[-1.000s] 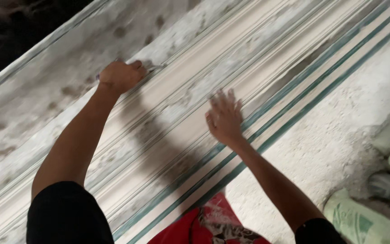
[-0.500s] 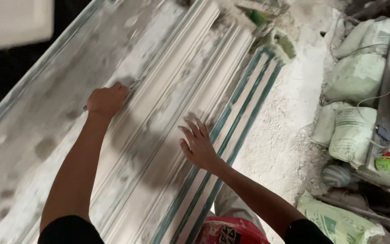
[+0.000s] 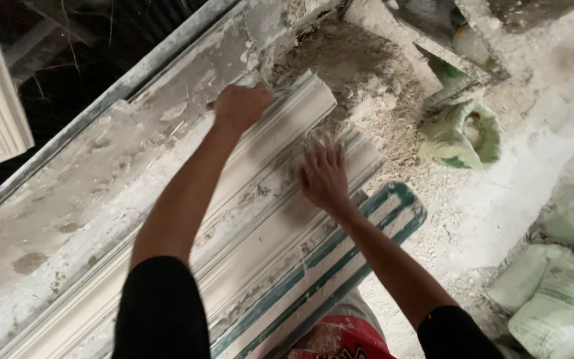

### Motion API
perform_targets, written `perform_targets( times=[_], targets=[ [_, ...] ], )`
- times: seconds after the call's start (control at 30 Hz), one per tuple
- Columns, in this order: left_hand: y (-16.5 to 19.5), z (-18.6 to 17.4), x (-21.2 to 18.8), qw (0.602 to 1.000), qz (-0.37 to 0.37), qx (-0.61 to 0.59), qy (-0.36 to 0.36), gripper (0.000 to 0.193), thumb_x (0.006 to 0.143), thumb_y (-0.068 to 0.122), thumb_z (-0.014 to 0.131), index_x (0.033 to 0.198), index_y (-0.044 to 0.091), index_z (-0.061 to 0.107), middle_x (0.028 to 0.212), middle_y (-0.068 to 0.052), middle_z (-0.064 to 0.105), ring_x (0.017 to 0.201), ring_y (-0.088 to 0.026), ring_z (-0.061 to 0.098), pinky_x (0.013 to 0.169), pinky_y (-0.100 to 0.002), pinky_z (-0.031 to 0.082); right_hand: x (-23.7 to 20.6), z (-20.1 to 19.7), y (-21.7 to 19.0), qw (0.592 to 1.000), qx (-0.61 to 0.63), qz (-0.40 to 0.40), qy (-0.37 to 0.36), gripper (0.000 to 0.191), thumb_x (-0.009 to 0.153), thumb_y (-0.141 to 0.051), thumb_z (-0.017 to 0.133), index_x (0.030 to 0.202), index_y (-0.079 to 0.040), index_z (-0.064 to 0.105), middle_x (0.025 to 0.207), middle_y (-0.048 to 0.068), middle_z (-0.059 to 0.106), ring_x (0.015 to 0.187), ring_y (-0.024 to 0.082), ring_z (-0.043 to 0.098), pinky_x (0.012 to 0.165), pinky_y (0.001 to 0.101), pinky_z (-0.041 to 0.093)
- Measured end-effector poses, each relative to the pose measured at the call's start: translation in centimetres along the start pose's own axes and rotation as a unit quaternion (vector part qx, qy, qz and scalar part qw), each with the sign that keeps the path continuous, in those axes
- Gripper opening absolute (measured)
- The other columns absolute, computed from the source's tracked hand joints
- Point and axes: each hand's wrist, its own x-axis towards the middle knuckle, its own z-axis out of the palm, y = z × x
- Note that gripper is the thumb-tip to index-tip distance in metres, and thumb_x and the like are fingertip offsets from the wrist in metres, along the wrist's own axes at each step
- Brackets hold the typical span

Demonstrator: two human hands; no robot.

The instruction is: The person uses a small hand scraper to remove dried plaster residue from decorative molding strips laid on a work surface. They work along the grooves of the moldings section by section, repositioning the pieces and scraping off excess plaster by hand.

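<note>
At the moulding's far end, your left hand [image 3: 242,105] has slid up, fingers fisted on the long white plaster cornice moulding [image 3: 260,199]; your right hand [image 3: 325,176] lies flat, fingers spread, holding nothing.

Both hands have slid along the long white plaster cornice moulding [image 3: 260,199] to its far end. The left hand [image 3: 240,106], fisted, now sits by the end corner; the right hand [image 3: 325,176], fingers spread, now presses flat near the end edge, above the green-striped board [image 3: 367,233].

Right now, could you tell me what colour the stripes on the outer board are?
Green stripes on the white board, head view.
</note>
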Motion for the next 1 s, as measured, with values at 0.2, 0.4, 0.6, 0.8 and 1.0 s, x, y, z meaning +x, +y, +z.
perform_targets(
  times=[0.2, 0.4, 0.6, 0.8, 1.0],
  targets=[
    [2.9, -3.5, 6.7, 0.995, -0.076, -0.068, -0.02, 0.023, 0.106, 0.017, 0.053, 0.119, 0.009, 0.07, 0.123, -0.012, 0.068, 0.096, -0.03, 0.074, 0.078, -0.047, 0.061, 0.4, -0.8, -0.7, 0.998, 0.021, 0.039, -0.042, 0.06, 0.108, -0.044, 0.035, 0.151, -0.006, 0.05, 0.162, 0.018, 0.038, 0.155, 0.042, 0.026, 0.127, 0.0608, 0.012],
    [3.0, -1.6, -0.6, 0.913, -0.124, -0.378, 0.089, 0.045, 0.094, 0.02, 0.067, 0.125, -0.007, 0.049, 0.103, -0.025, 0.065, 0.082, -0.038, 0.068, 0.069, -0.052, 0.057, 1.7, -1.9, -1.0, 0.997, 0.02, 0.033, -0.066, 0.059, 0.106, -0.047, 0.038, 0.145, -0.006, 0.054, 0.16, 0.016, 0.039, 0.152, 0.04, 0.028, 0.125, 0.0616, 0.013],
    [12.2, 2.9, -21.8, 0.641, -0.309, -0.685, 0.155, 0.051, 0.105, 0.024, 0.053, 0.151, 0.005, 0.043, 0.092, -0.009, 0.071, 0.059, -0.012, 0.065, 0.053, -0.03, 0.058, 1.7, 0.3, -1.5, 0.994, -0.009, 0.016, -0.106, 0.048, 0.104, -0.034, 0.046, 0.14, -0.005, 0.058, 0.15, 0.023, 0.053, 0.142, 0.043, 0.043, 0.123, 0.0616, 0.019],
    [22.4, 7.3, -43.5, 0.378, -0.596, -0.651, 0.278, 0.053, 0.101, 0.023, 0.059, 0.148, 0.003, 0.045, 0.087, -0.011, 0.068, 0.057, -0.014, 0.055, 0.049, -0.033, 0.048, 2.1, 0.8, -2.7, 0.991, 0.06, -0.115, 0.025, 0.04, 0.106, -0.021, 0.053, 0.139, 0.001, 0.061, 0.138, 0.025, 0.06, 0.132, 0.043, 0.052, 0.115, 0.0611, 0.032],
    [29.5, 12.0, -61.7, 0.348, -0.679, -0.502, 0.407, 0.06, 0.093, 0.015, 0.054, 0.151, 0.004, 0.041, 0.101, -0.009, 0.068, 0.079, -0.019, 0.066, 0.068, -0.037, 0.057, -2.3, 1.2, -14.3, 0.97, 0.165, -0.166, -0.071, 0.031, 0.111, -0.017, 0.06, 0.134, 0.003, 0.065, 0.122, 0.023, 0.066, 0.112, 0.037, 0.063, 0.098, 0.0496, 0.05]
  ],
)
